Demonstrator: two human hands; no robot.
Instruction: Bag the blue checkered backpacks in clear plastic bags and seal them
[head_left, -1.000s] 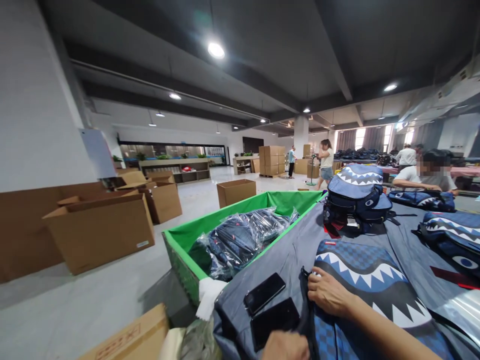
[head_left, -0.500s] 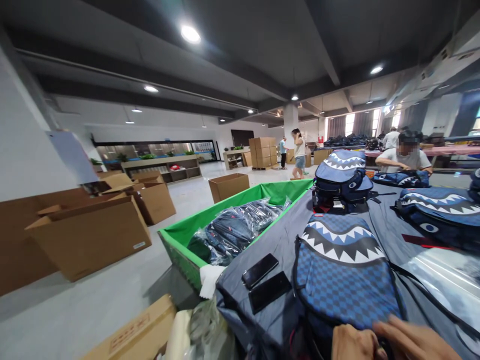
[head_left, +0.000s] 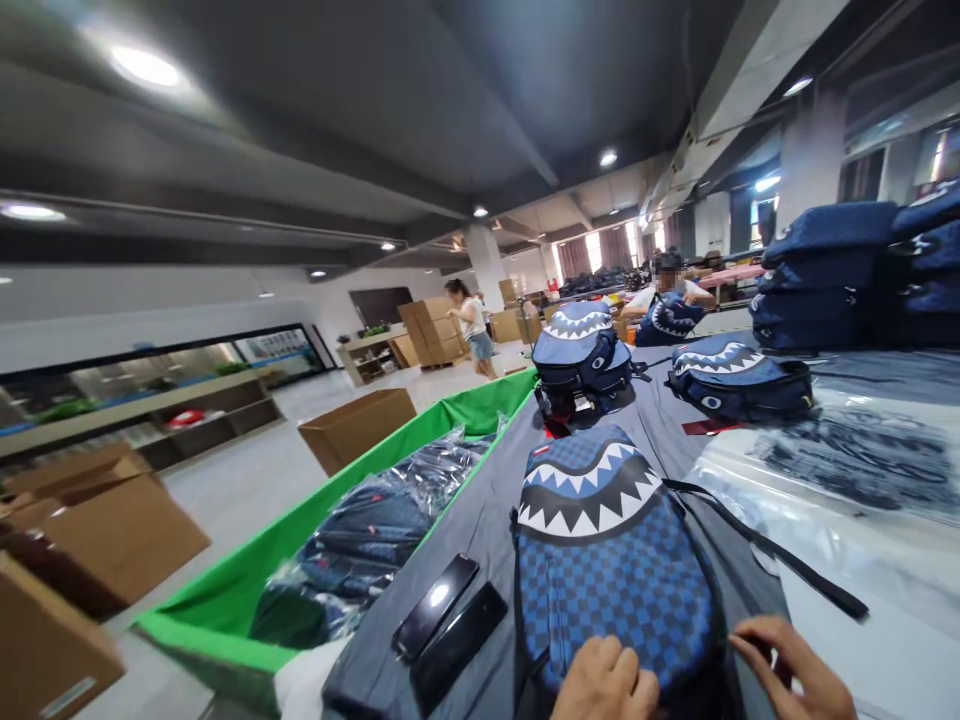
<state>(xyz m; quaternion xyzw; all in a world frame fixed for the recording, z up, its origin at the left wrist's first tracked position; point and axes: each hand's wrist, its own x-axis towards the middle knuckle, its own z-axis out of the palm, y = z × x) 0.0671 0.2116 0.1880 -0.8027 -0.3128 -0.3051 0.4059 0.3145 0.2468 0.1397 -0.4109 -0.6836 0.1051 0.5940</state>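
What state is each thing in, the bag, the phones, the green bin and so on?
Nearest backpack, lying flat, toothed front up
Black strap, trailing out to the right
Left hand, curled on the backpack's lower front
Right hand, fingertips at the backpack's right edge
Two phones, lying flat, dark faces up
Green bin, open-topped, holding plastic-wrapped bags
Cardboard box, open-topped
Ceiling lights, lit

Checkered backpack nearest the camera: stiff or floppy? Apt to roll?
Checkered backpack probably flexes: fabric shell. Unlikely to roll, lying broad face up on the gray cloth. Black strap stretched out beside it could snag.
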